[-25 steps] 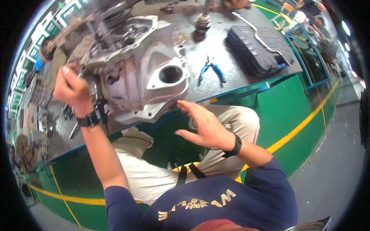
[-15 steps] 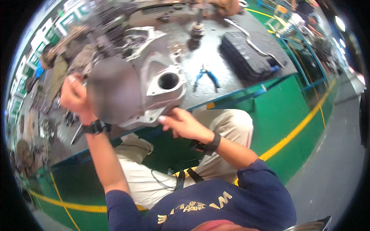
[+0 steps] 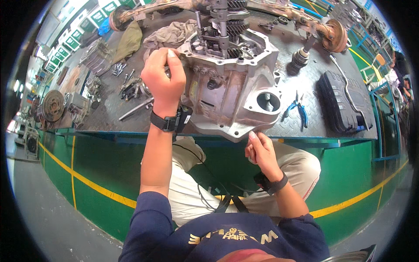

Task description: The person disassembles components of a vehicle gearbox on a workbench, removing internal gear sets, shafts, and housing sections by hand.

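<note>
A grey metal gearbox housing [image 3: 218, 94] stands on the bench edge in front of me, its upper side open. Gears and upright shafts [image 3: 227, 32] rise out of it. My left hand [image 3: 163, 78] is closed, raised beside the housing's upper left flange; whatever its fingers may hold is hidden. Just under the lower front corner of the housing is my right hand [image 3: 264, 153], fingers curled and thumb tip at the flange. Its palm side is hidden, so I cannot make out what it grips. Both wrists wear black straps.
Blue-handled pliers [image 3: 297, 111] and a black tool case [image 3: 347, 102] with a bent metal bar [image 3: 347, 89] on it lie to the right. A metal rod [image 3: 136, 109], bolts [image 3: 118, 69] and rags [image 3: 168, 37] are on the left. An axle [image 3: 174, 5] spans the back.
The view has swung left and sharpened, so the housing sits further right in it. Both hands remain by the housing, and the left hand is now seen closed.
</note>
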